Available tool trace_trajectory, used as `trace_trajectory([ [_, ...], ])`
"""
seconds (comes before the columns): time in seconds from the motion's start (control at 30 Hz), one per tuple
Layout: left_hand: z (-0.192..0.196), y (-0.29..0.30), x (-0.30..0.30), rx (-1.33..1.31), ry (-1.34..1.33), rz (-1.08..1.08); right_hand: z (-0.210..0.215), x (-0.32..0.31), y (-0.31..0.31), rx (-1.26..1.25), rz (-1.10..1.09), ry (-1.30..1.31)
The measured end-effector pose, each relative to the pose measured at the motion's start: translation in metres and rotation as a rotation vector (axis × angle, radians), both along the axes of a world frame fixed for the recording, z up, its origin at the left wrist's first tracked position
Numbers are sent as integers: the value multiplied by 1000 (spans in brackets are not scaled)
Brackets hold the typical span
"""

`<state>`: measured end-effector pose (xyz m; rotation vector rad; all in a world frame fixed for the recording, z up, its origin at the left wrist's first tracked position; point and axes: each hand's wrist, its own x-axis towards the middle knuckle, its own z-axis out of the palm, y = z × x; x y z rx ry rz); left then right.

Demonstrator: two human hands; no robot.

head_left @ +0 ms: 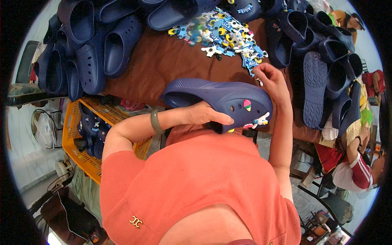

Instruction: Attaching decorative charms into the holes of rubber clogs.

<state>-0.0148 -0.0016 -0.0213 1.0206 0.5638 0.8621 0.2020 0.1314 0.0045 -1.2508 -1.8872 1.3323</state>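
A navy clog point(218, 96) lies on its side in front of my chest, its toe to the right. My left hand point(208, 114) is closed around its side, thumb on the holed upper. On that upper sit a pink and green ice-cream charm point(247, 105) and a white rabbit-like charm point(261, 119); a bit of yellow shows underneath. Just beyond the toe, my right hand point(271, 81) is pinched shut, with a small white shoe charm point(260, 83) at its fingertips, mostly hidden. Its fingers are beside the near end of a loose pile of blue, white and yellow charms point(228, 36).
Navy clogs point(92, 65) are heaped at the table's left, with more clogs point(314, 85) at its right. Brown cloth point(151, 61) covers the table. An orange crate point(71, 134) with decorated clogs stands low at left. Another person's arm point(354, 147) shows at far right.
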Motion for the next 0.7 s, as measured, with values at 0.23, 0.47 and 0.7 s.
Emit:
trace_trajectory([
  [0.23, 7, -2, -3, -85, 29, -16, -17, -27, 43, 253, -5, -278],
  [0.47, -4, -1, 1, -57, 28, -51, -16, -40, 73, 766, 264, -414],
  [0.7, -14, 5, 2, 106, 70, 1, -14, -71, 91, 842, 420, -563],
])
